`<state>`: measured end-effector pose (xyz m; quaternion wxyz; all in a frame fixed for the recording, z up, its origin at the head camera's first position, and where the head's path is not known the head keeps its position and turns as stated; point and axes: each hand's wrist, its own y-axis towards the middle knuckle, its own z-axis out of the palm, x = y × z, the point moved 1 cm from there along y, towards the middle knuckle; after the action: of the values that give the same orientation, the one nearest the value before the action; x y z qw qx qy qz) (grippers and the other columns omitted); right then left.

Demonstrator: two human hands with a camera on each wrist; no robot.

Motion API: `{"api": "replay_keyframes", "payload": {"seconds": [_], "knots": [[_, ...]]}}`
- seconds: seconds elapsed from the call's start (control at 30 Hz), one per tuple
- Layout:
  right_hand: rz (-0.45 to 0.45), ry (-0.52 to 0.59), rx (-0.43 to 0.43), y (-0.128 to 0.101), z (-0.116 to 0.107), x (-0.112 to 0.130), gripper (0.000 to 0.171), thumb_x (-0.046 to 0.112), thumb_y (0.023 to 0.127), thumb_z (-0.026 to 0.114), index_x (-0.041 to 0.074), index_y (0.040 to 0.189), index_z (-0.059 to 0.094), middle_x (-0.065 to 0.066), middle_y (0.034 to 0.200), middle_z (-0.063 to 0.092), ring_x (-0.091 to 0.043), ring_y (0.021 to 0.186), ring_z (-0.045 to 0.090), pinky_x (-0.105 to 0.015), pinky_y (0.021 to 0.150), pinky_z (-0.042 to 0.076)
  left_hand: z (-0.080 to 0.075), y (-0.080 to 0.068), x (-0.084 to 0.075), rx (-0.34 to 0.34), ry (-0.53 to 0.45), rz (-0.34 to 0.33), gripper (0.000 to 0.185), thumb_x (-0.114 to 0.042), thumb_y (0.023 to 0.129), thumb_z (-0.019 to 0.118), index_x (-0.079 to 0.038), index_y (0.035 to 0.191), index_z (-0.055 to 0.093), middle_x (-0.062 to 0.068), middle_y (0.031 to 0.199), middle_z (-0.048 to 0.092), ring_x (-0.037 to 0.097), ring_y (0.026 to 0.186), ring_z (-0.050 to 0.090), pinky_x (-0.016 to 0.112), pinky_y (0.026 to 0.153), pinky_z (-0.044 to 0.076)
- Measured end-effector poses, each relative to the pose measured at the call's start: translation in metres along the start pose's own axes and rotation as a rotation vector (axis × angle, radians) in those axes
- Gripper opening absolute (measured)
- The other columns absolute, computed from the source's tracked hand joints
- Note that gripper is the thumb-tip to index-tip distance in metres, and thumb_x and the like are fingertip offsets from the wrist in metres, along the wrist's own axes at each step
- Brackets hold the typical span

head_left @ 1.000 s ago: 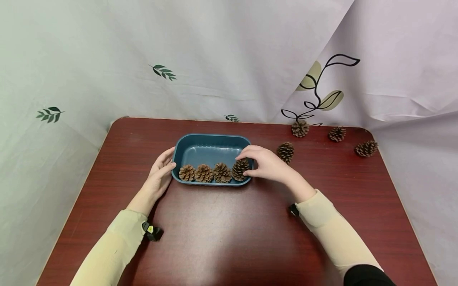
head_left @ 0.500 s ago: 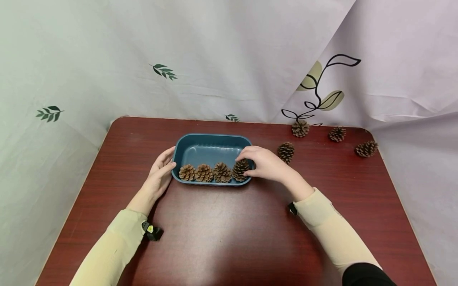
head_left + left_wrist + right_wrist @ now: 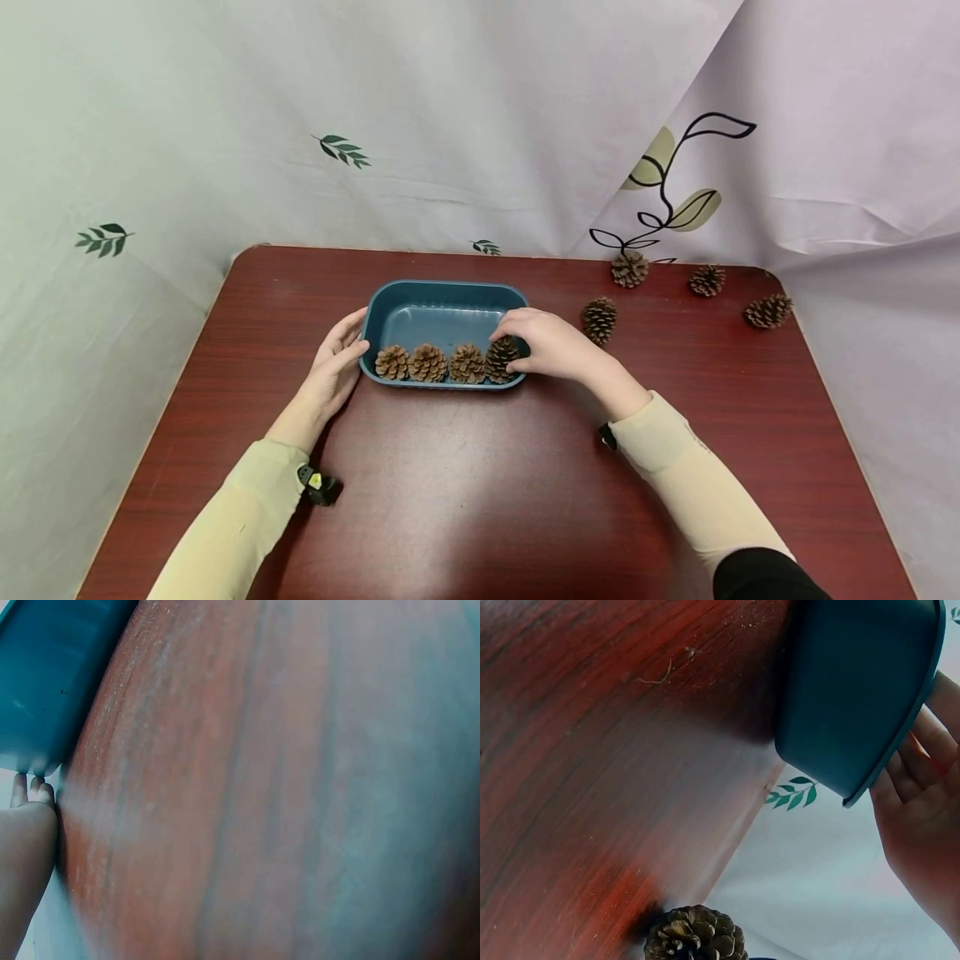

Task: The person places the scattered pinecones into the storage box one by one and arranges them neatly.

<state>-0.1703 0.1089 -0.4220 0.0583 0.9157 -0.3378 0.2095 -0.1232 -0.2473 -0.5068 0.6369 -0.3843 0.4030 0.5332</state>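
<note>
A blue rectangular plastic box (image 3: pixel 444 287) stands on the table, with several pine cones (image 3: pixel 427 363) in a row along its near wall. My left hand (image 3: pixel 333 367) holds the box's left end, thumb at the rim and fingers along the outside. In the left wrist view, fingertips (image 3: pixel 37 780) touch the box wall. Reaching over the right end, my right hand (image 3: pixel 551 343) pinches the rightmost pine cone (image 3: pixel 500 360) between thumb and fingers. The right wrist view shows this hand (image 3: pixel 922 802) at the rim, the held pine cone hidden behind the wall.
Right of the box lies one pine cone (image 3: pixel 599 321). Farther off, near the table's back right edge, are a second pine cone (image 3: pixel 629 270), a small one (image 3: pixel 707 281) and another at the corner (image 3: pixel 768 312). A white printed curtain (image 3: pixel 480 125) hangs behind the table (image 3: pixel 420 500).
My right hand has shifted slightly left with the pine cone it pinches, closer to the neighbouring cone in the row. The left hand and the box have stayed put.
</note>
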Motion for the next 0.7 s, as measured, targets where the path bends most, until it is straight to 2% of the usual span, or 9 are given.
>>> {"api": "replay_keyframes", "payload": {"seconds": [0.7], "knots": [[-0.021, -0.022, -0.025, -0.0049, 0.0023, 0.0042, 0.041, 0.024, 0.091, 0.086, 0.008, 0.127, 0.075, -0.008, 0.128, 0.073, -0.028, 0.129, 0.065, -0.046, 0.114, 0.050, -0.0002, 0.0002, 0.0001, -0.006, 0.009, -0.005, 0.050, 0.004, 0.108, 0.048, -0.018, 0.153, 0.048, -0.010, 0.143, 0.060, 0.007, 0.130, 0.056, 0.021, 0.102, 0.049]]}}
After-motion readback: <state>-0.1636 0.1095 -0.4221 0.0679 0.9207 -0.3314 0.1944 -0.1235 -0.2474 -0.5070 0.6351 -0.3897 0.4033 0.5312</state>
